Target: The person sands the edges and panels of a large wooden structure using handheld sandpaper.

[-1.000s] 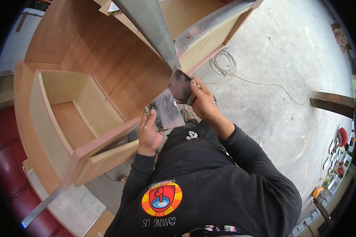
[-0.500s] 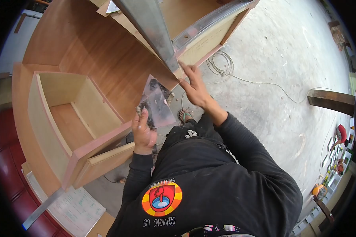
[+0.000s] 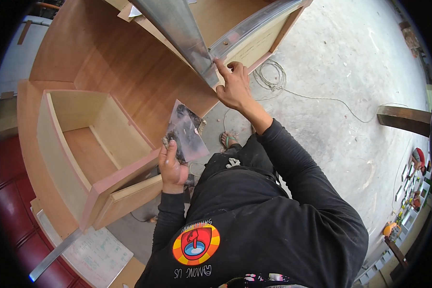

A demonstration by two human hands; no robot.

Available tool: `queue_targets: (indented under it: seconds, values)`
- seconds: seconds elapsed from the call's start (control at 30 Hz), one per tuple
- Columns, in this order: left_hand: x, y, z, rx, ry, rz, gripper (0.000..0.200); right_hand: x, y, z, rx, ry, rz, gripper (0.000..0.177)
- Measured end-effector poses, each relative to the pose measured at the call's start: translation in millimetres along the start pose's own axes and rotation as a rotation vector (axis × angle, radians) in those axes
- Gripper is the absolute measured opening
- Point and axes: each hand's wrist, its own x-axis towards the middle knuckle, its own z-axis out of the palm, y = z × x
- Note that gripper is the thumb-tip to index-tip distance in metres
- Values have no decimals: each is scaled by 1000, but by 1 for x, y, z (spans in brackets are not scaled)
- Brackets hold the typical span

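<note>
My left hand [image 3: 172, 165] grips two flat metal scraper blades [image 3: 186, 130], smeared dark and pinkish, held fanned just in front of my chest. My right hand [image 3: 232, 85] is raised and its fingers rest on the lower end of a long grey metal bar [image 3: 177, 29] that leans across the wooden cabinet [image 3: 125, 62]. That hand holds nothing. The cabinet lies on its back, with an open box compartment [image 3: 89, 137] to the left of my left hand.
A coil of thin cord [image 3: 273, 77] lies on the concrete floor to the right of the cabinet. A dark wooden block [image 3: 403, 120] sits at the right edge. A foot in a sandal [image 3: 227, 139] shows below the blades. A second metal strip [image 3: 50, 254] lies lower left.
My right hand let go of the second blade, leaving both in my left hand, and rose to the end of the metal bar. My left hand dropped slightly.
</note>
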Motion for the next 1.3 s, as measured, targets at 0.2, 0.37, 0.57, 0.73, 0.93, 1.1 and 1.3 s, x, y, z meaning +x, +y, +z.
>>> queue_targets:
  seconds: [0.2,0.37,0.57,0.73,0.93,1.1,1.3]
  values:
    - [-4,0,-1,10,22,-6,33,1,-6,-1,1,27,-10,73]
    - [-4,-2,-4,3,8,-26,34,1,-8,1,15,65,-21,71]
    - [-6,-2,-2,15,35,-42,34,-2,-7,14,216,93,7,71]
    - [-7,-3,-5,36,12,-34,34,-4,9,21,761,34,130,61]
    - [-7,-3,-5,57,31,-37,32,7,12,5,445,198,21,52]
    - [-7,-3,-4,46,17,-41,32,13,8,4,262,226,-115,57]
    - [-8,-2,-3,51,13,-47,33,2,7,14,140,235,-151,65]
